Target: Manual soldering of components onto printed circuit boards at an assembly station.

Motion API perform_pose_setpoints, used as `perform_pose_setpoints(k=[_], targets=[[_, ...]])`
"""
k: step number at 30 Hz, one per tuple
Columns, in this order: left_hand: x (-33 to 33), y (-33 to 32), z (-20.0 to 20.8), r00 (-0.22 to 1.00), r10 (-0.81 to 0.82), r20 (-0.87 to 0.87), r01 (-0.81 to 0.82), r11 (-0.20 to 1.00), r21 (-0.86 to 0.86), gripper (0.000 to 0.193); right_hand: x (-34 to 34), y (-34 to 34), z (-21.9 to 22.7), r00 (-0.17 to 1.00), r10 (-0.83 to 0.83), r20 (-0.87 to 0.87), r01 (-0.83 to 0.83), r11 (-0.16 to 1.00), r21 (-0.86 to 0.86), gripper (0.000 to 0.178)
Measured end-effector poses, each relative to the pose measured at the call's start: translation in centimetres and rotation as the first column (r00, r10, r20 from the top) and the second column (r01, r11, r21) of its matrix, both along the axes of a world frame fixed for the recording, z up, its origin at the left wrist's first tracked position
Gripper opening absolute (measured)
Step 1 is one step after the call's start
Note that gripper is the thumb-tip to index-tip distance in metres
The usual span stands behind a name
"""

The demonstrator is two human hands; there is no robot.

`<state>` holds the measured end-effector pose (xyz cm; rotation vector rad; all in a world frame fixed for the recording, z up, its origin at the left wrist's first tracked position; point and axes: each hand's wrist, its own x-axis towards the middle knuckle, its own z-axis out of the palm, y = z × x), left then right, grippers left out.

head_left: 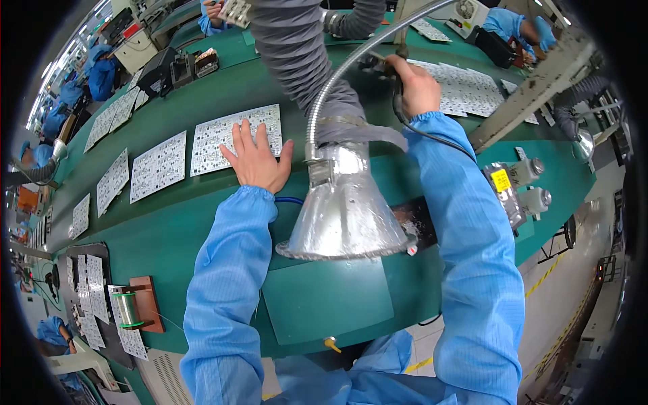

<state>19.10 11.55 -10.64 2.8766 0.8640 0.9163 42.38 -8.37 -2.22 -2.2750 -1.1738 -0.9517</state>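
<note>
Head view: spread-fingered left hand (259, 162) is touching white rectangular circuit board (206, 147); right hand (421, 88), finger closure unclear, black cable (398, 106); dark tray (98, 249) is holding pale boards (96, 287).

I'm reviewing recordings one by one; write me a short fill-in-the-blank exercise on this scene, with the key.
1. The person's ____ hand is spread on a white panel.
2. The ribbed hose above the metal funnel is coloured ____.
3. Both sleeves are coloured ____.
4. A dark device with a yellow label lies to the ____ of the metal funnel.

Missing words: left; grey; blue; right.
</note>
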Motion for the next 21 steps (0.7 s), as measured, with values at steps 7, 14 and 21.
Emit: perform_pose_setpoints(k=[7, 14, 21], targets=[[-1.6, 2.2, 0.2, 0.948, -0.021, 0.318, 0.001, 0.998, 0.064, 0.057, -12.4, -11.2, 8.5, 0.994, -0.002, -0.106, 0.048, 0.903, 0.427, 0.023], [-11.4, -14.0, 19.0, 0.507, -0.636, 0.581, 0.581, 0.751, 0.314, 0.057, -28.5, -26.7, 11.5, 0.973, -0.135, 0.185, 0.031, 0.878, 0.478, 0.025], [-18.4, -23.7, 18.1, 0.319, -0.867, 0.382, 0.931, 0.362, 0.045, 0.039, -35.7, -27.0, 11.3, 0.849, 0.512, -0.132, -0.412, 0.797, 0.441, 0.012]])
